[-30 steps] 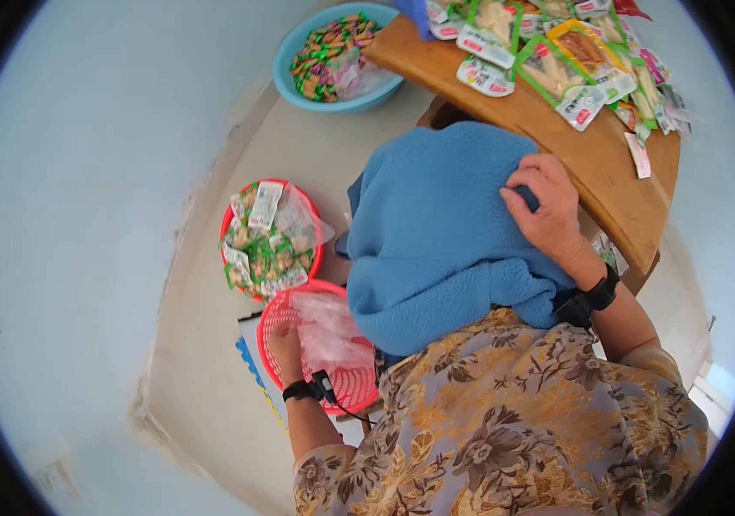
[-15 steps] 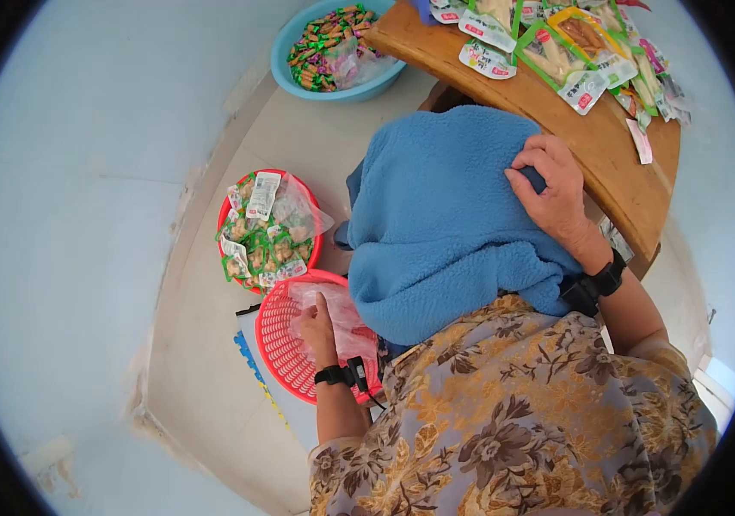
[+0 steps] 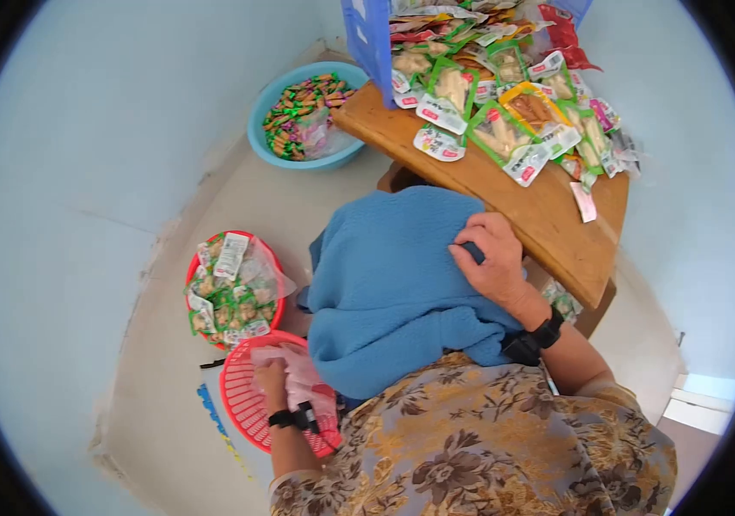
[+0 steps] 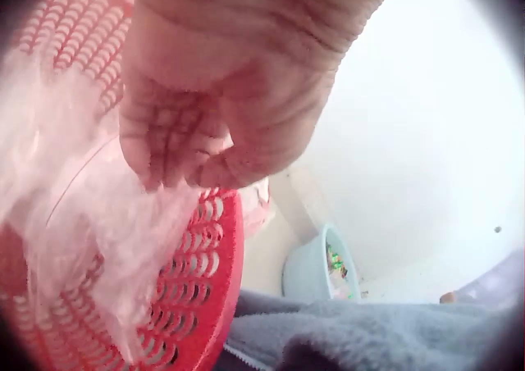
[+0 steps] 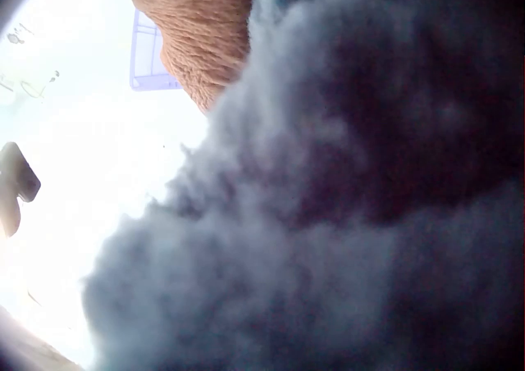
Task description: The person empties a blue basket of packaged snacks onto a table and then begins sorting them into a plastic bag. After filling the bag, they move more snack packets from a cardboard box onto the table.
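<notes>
Your left fingers (image 4: 149, 141) are pinching the clear plastic (image 4: 123, 236).
It is lying below them in the red basket (image 4: 230, 277); your right fingers (image 3: 493, 225) are gripping the blue fleece (image 3: 393, 267).

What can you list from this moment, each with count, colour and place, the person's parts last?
food packets: many, mostly green and white, on table
wooden table: one, brown, upper right
crate: one, purple-blue, top
basin: one, light blue, on floor
wrapped pieces: many, green and purple, in basin
filled basket: one, red, left, holding green-and-white packets
near basket: one, red, below filled basket
plastic film: count unclear, clear, in near basket
blue cloth: one, over lap
wrist straps: two, black
floral top: one, brown-grey, worn
left hand: one, fingers pinching plastic film
right hand: one, on blue cloth
</notes>
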Motion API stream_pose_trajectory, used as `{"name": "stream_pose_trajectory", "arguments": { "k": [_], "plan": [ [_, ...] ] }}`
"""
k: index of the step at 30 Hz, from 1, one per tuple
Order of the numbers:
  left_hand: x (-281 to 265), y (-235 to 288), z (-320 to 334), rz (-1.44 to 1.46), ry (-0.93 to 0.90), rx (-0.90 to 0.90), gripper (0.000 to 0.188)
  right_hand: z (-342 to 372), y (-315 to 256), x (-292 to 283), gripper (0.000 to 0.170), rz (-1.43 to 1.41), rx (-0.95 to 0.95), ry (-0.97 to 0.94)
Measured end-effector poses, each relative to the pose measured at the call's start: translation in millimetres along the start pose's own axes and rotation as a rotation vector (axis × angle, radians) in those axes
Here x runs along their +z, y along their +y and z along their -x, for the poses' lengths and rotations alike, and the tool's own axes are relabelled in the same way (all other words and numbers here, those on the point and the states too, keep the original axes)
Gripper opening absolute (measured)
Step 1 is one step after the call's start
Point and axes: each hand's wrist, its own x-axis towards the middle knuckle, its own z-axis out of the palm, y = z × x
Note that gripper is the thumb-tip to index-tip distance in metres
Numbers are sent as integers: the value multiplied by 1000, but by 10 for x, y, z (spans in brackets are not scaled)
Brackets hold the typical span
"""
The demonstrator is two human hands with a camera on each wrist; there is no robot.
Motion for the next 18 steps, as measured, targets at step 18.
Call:
{"name": "stream_pose_trajectory", "arguments": {
  "k": [18],
  "plan": [
    [-828, 2268, 1108, 1137, -527, 481, 62, -83, -27, -177, 20, -162, 84, -74]
  ]
}}
